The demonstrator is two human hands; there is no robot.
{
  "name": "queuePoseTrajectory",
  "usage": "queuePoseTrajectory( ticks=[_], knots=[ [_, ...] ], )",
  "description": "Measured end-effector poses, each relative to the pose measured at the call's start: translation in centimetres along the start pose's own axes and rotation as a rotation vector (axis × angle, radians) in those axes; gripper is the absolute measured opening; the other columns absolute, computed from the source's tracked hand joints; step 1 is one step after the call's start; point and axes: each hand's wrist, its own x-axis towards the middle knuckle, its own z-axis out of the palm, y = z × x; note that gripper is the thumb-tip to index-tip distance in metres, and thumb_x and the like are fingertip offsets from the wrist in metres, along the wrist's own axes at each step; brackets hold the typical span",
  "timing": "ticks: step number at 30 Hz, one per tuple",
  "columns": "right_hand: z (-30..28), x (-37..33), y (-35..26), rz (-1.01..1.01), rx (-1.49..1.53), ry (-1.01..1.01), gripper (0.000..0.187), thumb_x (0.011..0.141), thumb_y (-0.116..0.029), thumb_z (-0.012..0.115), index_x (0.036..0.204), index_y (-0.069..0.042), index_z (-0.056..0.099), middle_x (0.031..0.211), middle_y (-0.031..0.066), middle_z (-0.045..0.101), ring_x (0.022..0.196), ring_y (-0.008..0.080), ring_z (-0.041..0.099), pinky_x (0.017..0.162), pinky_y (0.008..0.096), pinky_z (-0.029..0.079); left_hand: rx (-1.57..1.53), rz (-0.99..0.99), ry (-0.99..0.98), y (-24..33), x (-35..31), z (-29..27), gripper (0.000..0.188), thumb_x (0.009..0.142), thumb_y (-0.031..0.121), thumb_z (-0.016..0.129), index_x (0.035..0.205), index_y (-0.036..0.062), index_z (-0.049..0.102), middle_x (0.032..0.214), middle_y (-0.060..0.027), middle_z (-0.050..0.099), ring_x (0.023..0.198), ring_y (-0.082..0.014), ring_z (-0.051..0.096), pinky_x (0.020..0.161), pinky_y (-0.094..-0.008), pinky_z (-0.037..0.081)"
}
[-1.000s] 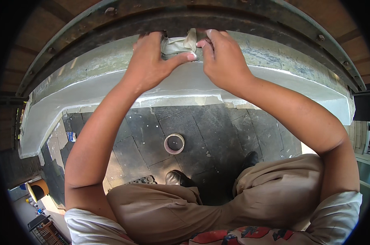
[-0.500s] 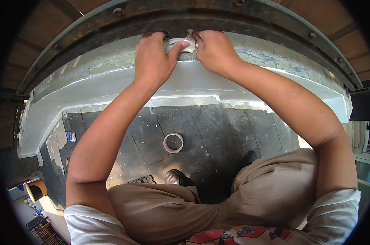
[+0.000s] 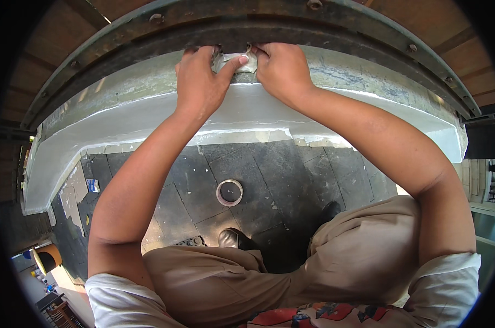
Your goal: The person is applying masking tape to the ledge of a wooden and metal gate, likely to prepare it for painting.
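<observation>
Crumpled pale strip (image 3: 251, 65) sits top centre of frame, and the half-curled left hand (image 3: 197, 79) just slid its thumb onto it, right hand (image 3: 284, 70) bunched alongside, can't tell if either's gripping, so probably better pinned.

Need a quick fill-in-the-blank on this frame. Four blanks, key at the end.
1. The left hand has its ____ across the front of the crumpled pale material.
2. The right hand is at the picture's ____ edge of that material.
3. A ring-shaped roll lies on the dark tiled ____.
4. In the picture, the small blue-and-white packet is to the ____ of the roll.

Missing words: thumb; right; floor; left.
</observation>
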Motion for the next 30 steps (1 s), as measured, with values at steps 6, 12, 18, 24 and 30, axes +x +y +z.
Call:
queuePoseTrajectory(
  ticks=[6,12,18,24,30],
  knots=[
    [-0.2,-1.4,0.5,-0.267,-0.230,0.003,0.028,0.088,-0.011,0.050,0.101,0.003,0.070,0.094,0.0286,0.067,0.095,0.0461,0.062,0.090,0.0517,0.045,-0.039,-0.046,0.017,-0.4,-0.1,0.4,0.052,0.085,0.045,0.075,0.104,-0.0040,0.069,0.098,-0.0215,0.067,0.098,-0.0371,0.061,0.092,-0.0436,0.043],
    [-1.6,0.0,1.0,-0.065,-0.090,-0.436,0.032,0.088,-0.012,0.047,0.107,0.003,0.068,0.100,0.0265,0.066,0.106,0.0444,0.058,0.098,0.0518,0.038,-0.060,-0.040,0.009,-0.4,0.0,0.4,0.055,0.085,0.047,0.075,0.105,-0.0034,0.069,0.096,-0.0218,0.067,0.095,-0.0385,0.061,0.092,-0.0451,0.044],
    [-1.6,0.3,0.5,-0.152,-0.115,-0.351,0.039,0.093,-0.018,0.044,0.119,0.004,0.063,0.111,0.0290,0.064,0.110,0.0452,0.058,0.098,0.0500,0.042,0.179,-0.004,-0.267,-0.9,1.9,-1.3,0.076,0.080,0.069,0.068,0.109,-0.0019,0.069,0.101,-0.0243,0.070,0.100,-0.0382,0.065,0.091,-0.0442,0.047],
    [-2.7,1.4,0.3,0.071,0.136,-0.493,0.041,0.096,-0.023,0.043,0.123,0.002,0.062,0.120,0.0284,0.063,0.114,0.0446,0.058,0.101,0.0467,0.043,0.112,-0.204,-0.616,1.0,4.5,-2.8,0.089,0.075,0.080,0.064,0.090,-0.0066,0.072,0.083,-0.0233,0.070,0.083,-0.0361,0.068,0.078,-0.0431,0.051],
    [-2.7,1.3,0.5,0.072,0.170,-0.486,0.040,0.096,-0.020,0.043,0.121,0.003,0.062,0.120,0.0294,0.062,0.115,0.0444,0.057,0.101,0.0474,0.043,0.046,-0.141,-0.499,-0.1,3.7,-1.7,0.082,0.081,0.074,0.064,0.077,-0.0079,0.068,0.070,-0.0225,0.065,0.070,-0.0344,0.064,0.069,-0.0424,0.050]
  ],
)
